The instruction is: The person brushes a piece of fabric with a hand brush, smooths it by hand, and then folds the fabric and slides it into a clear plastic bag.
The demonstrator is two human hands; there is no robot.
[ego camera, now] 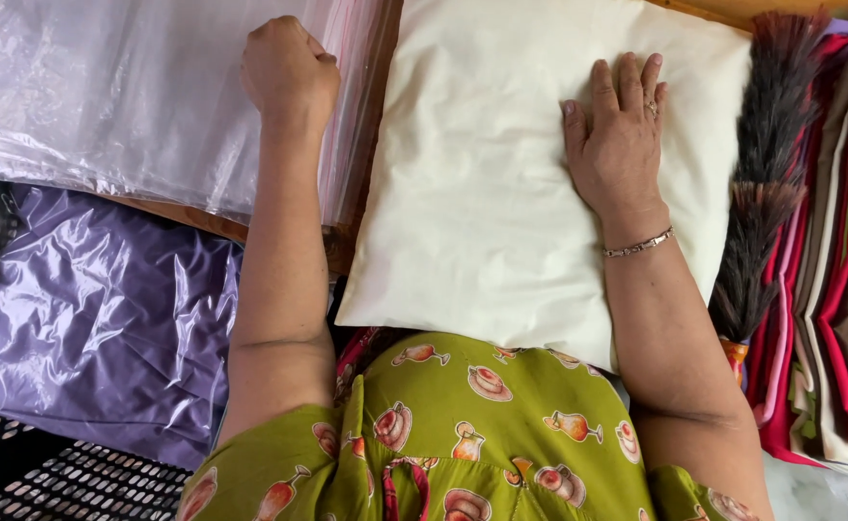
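Right hand [619, 135] lies flat, fingers spread, on the cream cushion [501, 174]. Left hand [289, 69] is fisted on the clear plastic bags [125, 96]; a pinched edge cannot be confirmed. Risk: slick bags could slide off the stack.

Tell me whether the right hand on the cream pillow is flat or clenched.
Flat. The right hand lies palm down on the cream pillow, fingers stretched out and slightly spread, nothing gripped.

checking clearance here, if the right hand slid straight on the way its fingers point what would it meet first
Only more of the cream pillow under the right hand, then probably the pillow's far edge and the wooden surface beyond. The feather duster lies off to the side.
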